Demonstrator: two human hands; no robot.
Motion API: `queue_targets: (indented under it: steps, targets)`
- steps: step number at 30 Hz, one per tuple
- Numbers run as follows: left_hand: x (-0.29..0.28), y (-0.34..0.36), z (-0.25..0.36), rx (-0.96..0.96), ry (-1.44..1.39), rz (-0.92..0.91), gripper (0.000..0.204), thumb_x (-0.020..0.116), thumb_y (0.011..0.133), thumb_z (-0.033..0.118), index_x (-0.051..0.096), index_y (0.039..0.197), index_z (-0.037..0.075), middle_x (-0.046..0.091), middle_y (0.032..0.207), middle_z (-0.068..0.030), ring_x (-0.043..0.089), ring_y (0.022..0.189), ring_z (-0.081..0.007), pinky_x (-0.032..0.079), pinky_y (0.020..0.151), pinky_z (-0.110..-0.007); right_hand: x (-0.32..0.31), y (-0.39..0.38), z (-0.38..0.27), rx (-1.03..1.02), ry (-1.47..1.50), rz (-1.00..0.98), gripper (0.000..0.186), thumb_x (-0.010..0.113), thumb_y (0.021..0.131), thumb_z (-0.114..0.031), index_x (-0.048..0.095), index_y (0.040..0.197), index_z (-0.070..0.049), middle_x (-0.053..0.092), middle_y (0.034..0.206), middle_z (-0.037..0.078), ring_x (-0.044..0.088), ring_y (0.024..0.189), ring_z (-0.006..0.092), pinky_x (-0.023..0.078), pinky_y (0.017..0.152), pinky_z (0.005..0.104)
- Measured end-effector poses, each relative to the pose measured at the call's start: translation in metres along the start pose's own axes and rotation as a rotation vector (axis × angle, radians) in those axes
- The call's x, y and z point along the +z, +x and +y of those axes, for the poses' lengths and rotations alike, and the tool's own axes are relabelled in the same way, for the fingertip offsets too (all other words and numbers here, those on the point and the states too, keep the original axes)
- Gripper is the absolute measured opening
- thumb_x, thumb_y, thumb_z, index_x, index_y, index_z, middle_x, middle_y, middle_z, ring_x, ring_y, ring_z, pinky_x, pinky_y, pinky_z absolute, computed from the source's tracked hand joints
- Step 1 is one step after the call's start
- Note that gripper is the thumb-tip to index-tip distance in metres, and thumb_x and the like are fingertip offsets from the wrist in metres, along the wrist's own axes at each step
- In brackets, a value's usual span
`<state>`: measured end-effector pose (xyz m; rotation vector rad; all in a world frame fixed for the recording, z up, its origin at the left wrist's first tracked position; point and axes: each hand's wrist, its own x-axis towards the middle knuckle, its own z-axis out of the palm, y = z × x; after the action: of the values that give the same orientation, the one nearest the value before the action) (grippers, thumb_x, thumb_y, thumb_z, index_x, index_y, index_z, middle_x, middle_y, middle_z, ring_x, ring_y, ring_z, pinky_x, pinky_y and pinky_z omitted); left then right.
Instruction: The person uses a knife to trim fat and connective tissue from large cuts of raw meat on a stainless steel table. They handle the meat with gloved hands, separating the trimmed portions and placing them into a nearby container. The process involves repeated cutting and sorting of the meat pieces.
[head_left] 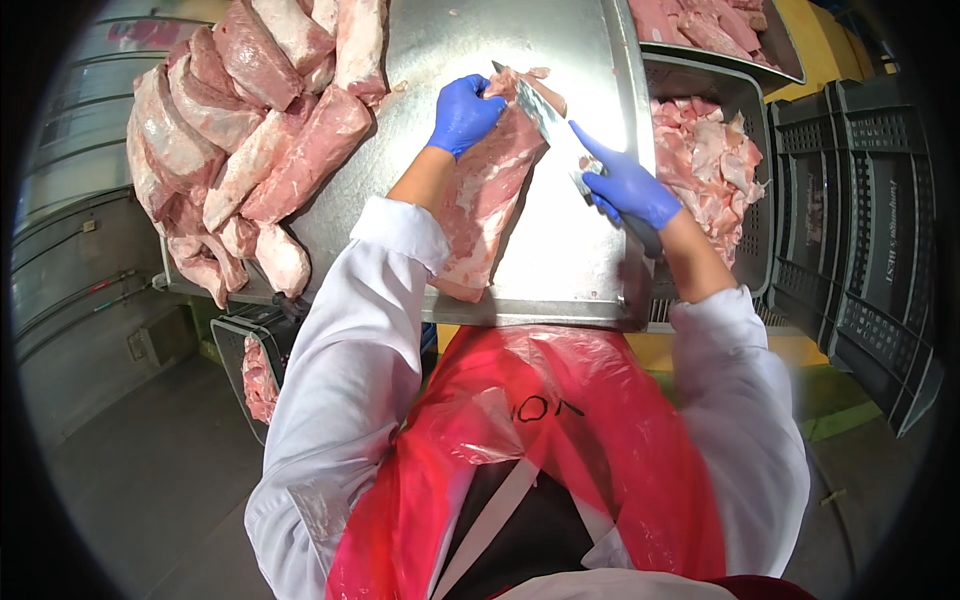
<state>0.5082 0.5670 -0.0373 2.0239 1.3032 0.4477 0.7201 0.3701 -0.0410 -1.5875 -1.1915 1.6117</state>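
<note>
My left hand (pixel 466 116), in a blue glove, has its fingers closed on the top end of a long pink slab of meat with white fat (pixel 472 235), lying lengthwise on the steel worktop (pixel 440 35). My right hand (pixel 632 192), gloved likewise, grips a knife (pixel 543 112) whose broad blade angles up to the left across that same end of the slab, its index finger extended toward the blade. Small trimmed bits (pixel 536 76) sit by the blade tip.
Large meat cuts (pixel 255 155) are piled on the worktop's left. At right are a crate of trimmings (pixel 705 170), a tray of meat (pixel 700 25) behind it, and stacked dark plastic crates (pixel 860 240). A lower bin (pixel 260 370) with meat stands at the lower left.
</note>
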Motion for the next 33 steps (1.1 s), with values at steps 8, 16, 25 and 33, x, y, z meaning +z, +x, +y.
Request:
queue_targets:
  steps: [8,16,25,33]
  targets:
    - [-0.003,-0.008,0.021,0.088,0.075,0.074,0.025,0.068,0.075,0.023,0.071,0.083,0.0,0.069,0.077,-0.0218,0.068,0.072,-0.0371,0.054,0.069,-0.041,-0.006,0.024,-0.059,0.011,-0.116,-0.085,0.073,0.045,0.097,-0.004,0.023,0.161,-0.032,0.057,0.067,0.002,0.051,0.048,0.0103,0.049,0.049,0.0266]
    - [-0.023,-0.01,0.039,0.265,0.0,0.016,0.028,0.07,0.077,0.021,0.069,0.089,-0.003,0.064,0.067,-0.011,0.059,0.062,-0.0131,0.049,0.059,-0.031,0.023,0.073,-0.036,0.02,0.039,-0.203,0.073,0.045,0.098,-0.012,0.015,0.162,-0.028,0.055,0.064,0.003,0.052,0.048,0.0122,0.049,0.047,0.0292]
    - [-0.076,-0.026,0.056,0.319,-0.207,-0.09,0.022,0.071,0.083,0.008,0.068,0.102,-0.002,0.068,0.089,-0.0017,0.061,0.08,-0.0074,0.051,0.073,-0.024,0.064,0.004,-0.08,0.119,-0.092,-0.177,0.074,0.048,0.095,-0.008,0.019,0.162,-0.02,0.06,0.067,0.007,0.058,0.048,0.0153,0.052,0.048,0.0324]
    - [-0.144,-0.035,0.073,0.411,-0.712,-0.026,0.015,0.065,0.081,0.005,0.066,0.096,0.001,0.064,0.081,0.0017,0.055,0.071,-0.0063,0.045,0.063,-0.023,0.109,-0.06,-0.076,0.044,-0.175,-0.297,0.068,0.047,0.1,-0.015,0.022,0.162,-0.026,0.061,0.072,0.011,0.058,0.057,0.014,0.051,0.057,0.032]
